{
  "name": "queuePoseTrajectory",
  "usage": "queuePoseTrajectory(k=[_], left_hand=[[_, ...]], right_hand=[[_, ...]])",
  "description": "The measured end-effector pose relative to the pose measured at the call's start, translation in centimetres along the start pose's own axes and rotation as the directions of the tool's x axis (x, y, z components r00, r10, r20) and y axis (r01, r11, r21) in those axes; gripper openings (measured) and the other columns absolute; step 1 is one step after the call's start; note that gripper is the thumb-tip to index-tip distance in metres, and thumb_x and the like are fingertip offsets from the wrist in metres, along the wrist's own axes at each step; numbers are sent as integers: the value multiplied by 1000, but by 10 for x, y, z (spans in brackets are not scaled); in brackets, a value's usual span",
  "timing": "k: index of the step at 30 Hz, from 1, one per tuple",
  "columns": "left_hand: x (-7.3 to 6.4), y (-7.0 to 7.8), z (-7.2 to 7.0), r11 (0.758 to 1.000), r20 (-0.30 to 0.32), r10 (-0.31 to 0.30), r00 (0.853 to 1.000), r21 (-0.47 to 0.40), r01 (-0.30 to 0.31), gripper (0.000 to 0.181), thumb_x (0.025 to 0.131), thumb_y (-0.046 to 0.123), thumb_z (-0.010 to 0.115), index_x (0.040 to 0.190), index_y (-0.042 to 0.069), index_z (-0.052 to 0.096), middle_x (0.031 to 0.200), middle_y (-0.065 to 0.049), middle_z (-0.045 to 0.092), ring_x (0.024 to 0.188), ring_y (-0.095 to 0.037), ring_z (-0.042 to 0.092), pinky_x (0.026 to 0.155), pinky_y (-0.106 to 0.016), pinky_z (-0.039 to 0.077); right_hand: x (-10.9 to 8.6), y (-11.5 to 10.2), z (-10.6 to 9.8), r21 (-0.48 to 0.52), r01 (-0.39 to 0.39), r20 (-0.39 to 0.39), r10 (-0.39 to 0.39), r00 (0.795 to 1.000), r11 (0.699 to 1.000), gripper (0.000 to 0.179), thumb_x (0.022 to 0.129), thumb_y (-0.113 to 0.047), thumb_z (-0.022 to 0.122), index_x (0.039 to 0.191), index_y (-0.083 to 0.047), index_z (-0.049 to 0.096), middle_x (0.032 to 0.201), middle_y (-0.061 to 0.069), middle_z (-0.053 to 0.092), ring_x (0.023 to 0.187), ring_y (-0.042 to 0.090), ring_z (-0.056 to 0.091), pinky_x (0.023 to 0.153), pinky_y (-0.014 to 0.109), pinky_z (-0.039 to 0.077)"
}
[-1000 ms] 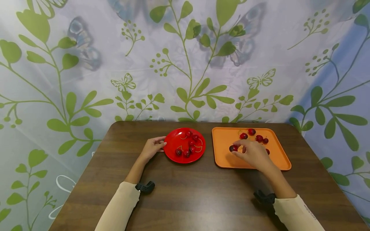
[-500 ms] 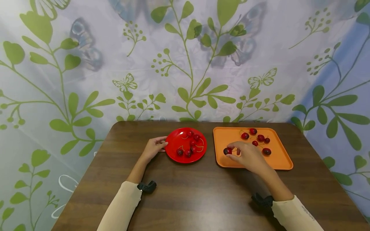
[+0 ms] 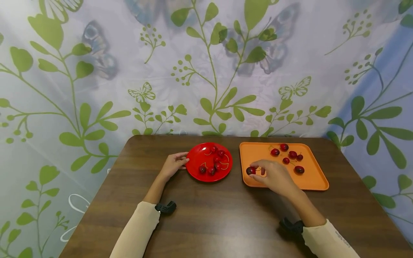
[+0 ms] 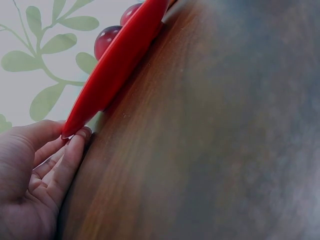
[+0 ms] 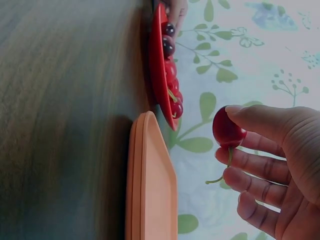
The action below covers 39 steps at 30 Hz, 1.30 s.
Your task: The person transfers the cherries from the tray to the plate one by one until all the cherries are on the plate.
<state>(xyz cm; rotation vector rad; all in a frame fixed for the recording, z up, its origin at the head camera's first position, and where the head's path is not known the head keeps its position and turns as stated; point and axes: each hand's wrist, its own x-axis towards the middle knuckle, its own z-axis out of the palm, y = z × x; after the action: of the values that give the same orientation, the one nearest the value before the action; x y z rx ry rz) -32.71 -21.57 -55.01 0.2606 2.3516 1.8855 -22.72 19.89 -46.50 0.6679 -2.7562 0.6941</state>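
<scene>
My left hand (image 3: 172, 165) pinches the near-left rim of a round red plate (image 3: 196, 156) between thumb and fingers; the left wrist view shows the thumb above the rim and fingertips below it. Several dark red cherries (image 3: 211, 170) with stems lie on that plate. Over the left part of an orange tray (image 3: 311, 181), my right hand (image 3: 274, 176) holds one cherry (image 5: 227, 127) between thumb and index finger. Its green stem hangs down past the other fingers in the right wrist view. Several more cherries (image 3: 299, 169) lie on the tray's right and back parts.
Plate and tray stand side by side on a brown wooden table (image 3: 206, 222), with a narrow gap between them. Behind the table's far edge hangs a patterned cloth (image 3: 180, 118) with green leaves and butterflies.
My right hand has moved left and slightly nearer over the tray with the cherry, uncovering other cherries behind it. My left hand keeps its hold on the plate's rim.
</scene>
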Motion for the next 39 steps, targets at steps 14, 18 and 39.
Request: queuePoseTrajectory(k=[14,18,39], left_hand=[[-1,-1,1,1000,3,3,1000,3,-3,39,97,10,70,134,0,64,101,-16,71,78,-14,70,69,-31,63],[-1,-1,1,1000,-4,0,1000,3,0,37,97,10,70,133,2,66,101,-15,71,78,-14,70,68,-30,63],[-1,1,0,1000,9,9,1000,5,-9,40,98,10,70,135,-1,63,102,-16,71,77,-12,71,69,-30,63]], right_hand=[[9,-10,4,-21,88,-54,-89,995,996,35,81,-30,88,110,-15,78,87,-4,70,65,11,55,50,23,41],[16,-13,3,-44,99,-41,-101,994,994,35,81,-31,88,111,-16,78,85,-5,69,65,7,51,49,23,40],[66,-36,13,-61,123,92,-117,989,991,35,87,-34,83,116,-15,76,78,-10,64,61,4,48,48,24,40]])
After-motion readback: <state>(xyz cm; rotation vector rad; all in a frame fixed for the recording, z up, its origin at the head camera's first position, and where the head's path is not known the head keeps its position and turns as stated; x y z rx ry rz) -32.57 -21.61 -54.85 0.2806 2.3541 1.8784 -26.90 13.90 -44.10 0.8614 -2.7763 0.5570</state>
